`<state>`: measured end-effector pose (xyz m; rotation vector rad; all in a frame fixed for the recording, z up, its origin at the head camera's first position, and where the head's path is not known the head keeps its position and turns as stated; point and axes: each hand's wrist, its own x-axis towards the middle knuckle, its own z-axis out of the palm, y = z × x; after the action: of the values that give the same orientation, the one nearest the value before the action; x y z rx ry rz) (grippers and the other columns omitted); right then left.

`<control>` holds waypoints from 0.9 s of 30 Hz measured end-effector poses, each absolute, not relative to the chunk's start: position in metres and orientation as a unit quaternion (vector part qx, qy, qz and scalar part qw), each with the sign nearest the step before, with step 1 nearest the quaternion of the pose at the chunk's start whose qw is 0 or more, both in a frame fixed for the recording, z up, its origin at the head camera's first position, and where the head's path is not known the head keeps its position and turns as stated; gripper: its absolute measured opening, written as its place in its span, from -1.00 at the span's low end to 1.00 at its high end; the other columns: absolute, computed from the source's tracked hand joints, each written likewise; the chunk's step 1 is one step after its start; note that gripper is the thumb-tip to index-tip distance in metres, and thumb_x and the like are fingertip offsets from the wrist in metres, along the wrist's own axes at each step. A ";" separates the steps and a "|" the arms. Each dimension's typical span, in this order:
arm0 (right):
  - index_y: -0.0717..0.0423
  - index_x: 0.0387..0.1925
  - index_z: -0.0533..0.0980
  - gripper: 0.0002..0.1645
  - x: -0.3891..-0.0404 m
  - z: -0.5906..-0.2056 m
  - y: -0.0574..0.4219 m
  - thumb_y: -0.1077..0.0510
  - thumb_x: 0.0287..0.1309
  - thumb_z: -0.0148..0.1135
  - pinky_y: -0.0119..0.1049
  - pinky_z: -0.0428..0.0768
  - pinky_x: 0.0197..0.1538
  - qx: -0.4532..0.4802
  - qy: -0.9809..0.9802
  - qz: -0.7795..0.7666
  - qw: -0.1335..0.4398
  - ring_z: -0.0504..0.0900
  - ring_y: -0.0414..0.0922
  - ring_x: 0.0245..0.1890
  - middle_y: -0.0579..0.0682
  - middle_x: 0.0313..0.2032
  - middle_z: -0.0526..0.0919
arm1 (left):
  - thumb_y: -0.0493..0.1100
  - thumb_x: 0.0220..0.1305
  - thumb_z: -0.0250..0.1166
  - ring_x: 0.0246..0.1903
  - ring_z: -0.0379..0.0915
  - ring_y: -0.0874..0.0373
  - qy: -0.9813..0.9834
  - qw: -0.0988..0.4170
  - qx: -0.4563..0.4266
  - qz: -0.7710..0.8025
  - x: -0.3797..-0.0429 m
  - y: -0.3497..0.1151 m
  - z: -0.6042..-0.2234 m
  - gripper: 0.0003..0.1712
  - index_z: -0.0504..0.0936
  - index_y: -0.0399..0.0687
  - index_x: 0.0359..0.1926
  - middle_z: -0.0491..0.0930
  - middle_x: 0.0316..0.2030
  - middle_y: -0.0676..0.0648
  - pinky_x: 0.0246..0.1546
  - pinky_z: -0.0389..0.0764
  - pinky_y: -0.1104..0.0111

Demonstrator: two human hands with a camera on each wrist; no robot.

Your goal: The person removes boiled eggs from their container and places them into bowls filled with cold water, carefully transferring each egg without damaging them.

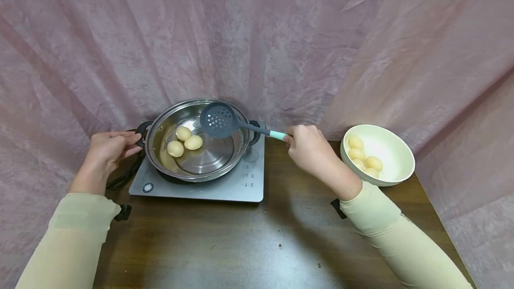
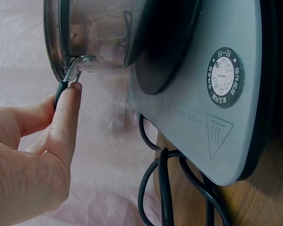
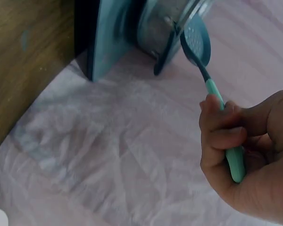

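Observation:
My left hand (image 1: 110, 146) pinches the black side handle (image 2: 61, 89) of a wide steel pot (image 1: 201, 175) between thumb and fingers. Three pale yellow, smooth egg-shaped pieces (image 1: 193, 142) lie together in the left part of the pot. My right hand (image 1: 307, 148) grips the mint-green handle (image 3: 236, 162) of a skimmer with a grey perforated head (image 1: 218, 120). That head is over the pot's far right part, beside the egg-shaped pieces, and carries nothing. In the right wrist view, the fingers of my right hand curl round the handle.
The pot stands on a flat grey induction cooker (image 1: 196, 194) on a brown wooden table (image 1: 225, 244). To the right, a cream bowl (image 1: 395, 157) holds several similar egg-shaped pieces. Black cables (image 2: 165, 188) run left of the cooker. A pink curtain (image 1: 257, 48) hangs behind.

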<state>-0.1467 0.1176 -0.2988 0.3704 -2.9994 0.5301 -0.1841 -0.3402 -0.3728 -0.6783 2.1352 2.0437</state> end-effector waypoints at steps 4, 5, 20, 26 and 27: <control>0.04 -0.63 0.47 -0.71 -0.152 -0.308 0.103 0.18 0.22 0.13 -0.19 0.47 -0.56 0.123 -0.981 0.139 0.062 0.45 -0.05 -0.59 -0.04 -0.65 0.47 | -0.20 0.08 0.40 -0.45 0.66 0.28 0.694 0.057 -0.220 0.683 -0.183 -0.342 -0.372 -0.83 0.64 0.04 -0.26 0.40 -0.15 0.04 -0.25 0.72 0.44; 0.05 -0.61 0.49 -0.73 -0.153 -0.311 0.100 0.18 0.22 0.14 -0.16 0.50 -0.53 0.124 -0.981 0.131 0.066 0.48 -0.04 -0.58 -0.03 -0.64 0.49 | -0.19 0.08 0.41 -0.45 0.66 0.28 0.695 0.059 -0.222 0.681 -0.183 -0.342 -0.372 -0.81 0.64 0.03 -0.24 0.40 -0.15 0.04 -0.25 0.72 0.44; 0.13 -0.56 0.57 -0.78 -0.148 -0.319 0.073 0.21 0.20 0.17 -0.35 0.38 -0.68 0.155 -0.981 0.111 0.034 0.38 -0.17 -0.67 -0.06 -0.65 0.51 | -0.13 0.08 0.41 -0.45 0.66 0.29 0.709 0.065 -0.227 0.665 -0.180 -0.344 -0.372 -0.79 0.65 0.07 -0.21 0.38 -0.12 0.06 -0.23 0.72 0.44; 0.07 -0.61 0.52 -0.75 -0.143 -0.320 0.074 0.19 0.18 0.18 -0.33 0.35 -0.68 0.169 -0.979 0.108 0.018 0.36 -0.15 -0.66 -0.07 -0.68 0.49 | -0.17 0.08 0.40 -0.45 0.66 0.28 0.704 0.064 -0.231 0.669 -0.179 -0.344 -0.374 -0.82 0.63 0.07 -0.25 0.41 -0.16 0.06 -0.24 0.72 0.43; 0.06 -0.60 0.52 -0.76 -0.141 -0.320 0.074 0.19 0.18 0.18 -0.32 0.35 -0.68 0.172 -0.979 0.108 0.016 0.36 -0.15 -0.66 -0.08 -0.68 0.49 | -0.17 0.08 0.41 -0.45 0.66 0.27 0.699 0.064 -0.231 0.674 -0.179 -0.344 -0.375 -0.81 0.63 0.05 -0.25 0.43 -0.18 0.07 -0.25 0.72 0.43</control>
<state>-0.1414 0.0744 -0.3205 0.5340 -3.0455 0.3365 -0.1786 -0.3445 -0.3746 -0.6987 2.1102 2.0346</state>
